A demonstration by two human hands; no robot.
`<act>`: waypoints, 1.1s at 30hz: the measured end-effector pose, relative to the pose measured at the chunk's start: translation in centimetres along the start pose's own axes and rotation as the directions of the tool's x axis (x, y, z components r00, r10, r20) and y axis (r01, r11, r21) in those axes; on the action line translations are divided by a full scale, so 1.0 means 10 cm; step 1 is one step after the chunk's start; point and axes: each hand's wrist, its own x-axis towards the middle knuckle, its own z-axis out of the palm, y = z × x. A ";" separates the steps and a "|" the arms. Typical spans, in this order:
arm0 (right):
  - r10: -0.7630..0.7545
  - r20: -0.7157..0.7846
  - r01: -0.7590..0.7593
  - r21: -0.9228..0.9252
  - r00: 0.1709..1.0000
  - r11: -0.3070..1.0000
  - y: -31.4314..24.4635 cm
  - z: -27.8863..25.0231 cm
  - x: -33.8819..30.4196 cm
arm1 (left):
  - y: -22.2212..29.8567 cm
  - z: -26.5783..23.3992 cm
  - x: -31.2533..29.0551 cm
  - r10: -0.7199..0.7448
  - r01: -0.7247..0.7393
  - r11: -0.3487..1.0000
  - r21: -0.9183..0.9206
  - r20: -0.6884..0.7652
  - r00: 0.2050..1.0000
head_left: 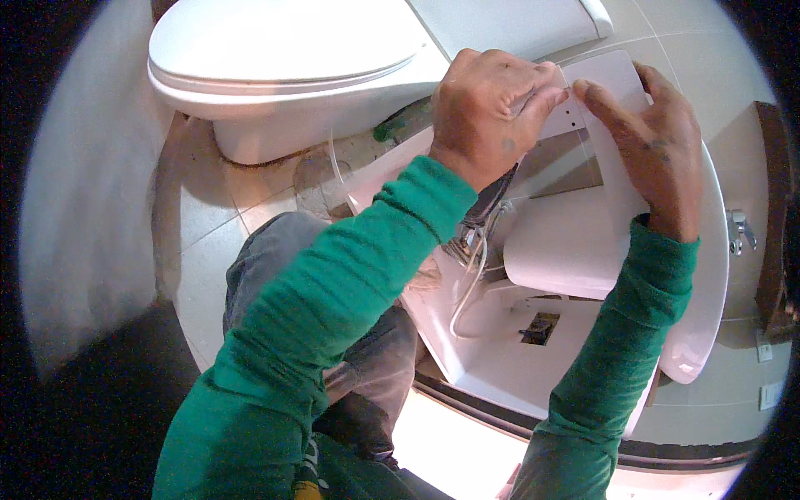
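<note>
My left hand (pixel 492 112) is closed, its thumb and fingertips pinched together at the edge of a white panel (pixel 612 79). What they pinch is too small to make out. Small dark holes show in the white strip just below those fingertips. My right hand (pixel 662 146) grips the same panel from the right, thumb on its face and fingers around its far edge. The panel belongs to a white open-fronted cabinet (pixel 508 367) below a white washbasin (pixel 700 333). Inside hangs a rounded white basin pedestal or bowl (pixel 567 242), beside a loose white hose (pixel 467 300).
A white toilet (pixel 283 50) with its lid down stands at the upper left on tiled floor (pixel 208 250). A chrome tap (pixel 737 232) sits at the right beyond the basin. There is a dark cut-out (pixel 540 328) in the cabinet's back. My bent knees are close to the cabinet.
</note>
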 end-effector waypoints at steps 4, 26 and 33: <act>-0.242 -0.047 0.227 -0.211 0.969 0.951 0.11 0.01 0.01 | 0.01 -0.03 0.05 0.021 -0.020 0.999 -0.029 0.022 1.000; 0.135 0.041 -0.129 -0.124 0.990 0.984 -0.09 -0.03 0.04 | -0.06 -0.04 0.17 -0.595 0.786 0.449 -0.425 0.514 0.618; 0.134 0.018 -0.132 -0.066 0.991 0.989 -0.06 0.00 0.04 | -0.04 -0.01 0.16 -0.583 0.765 0.486 -0.422 0.496 0.644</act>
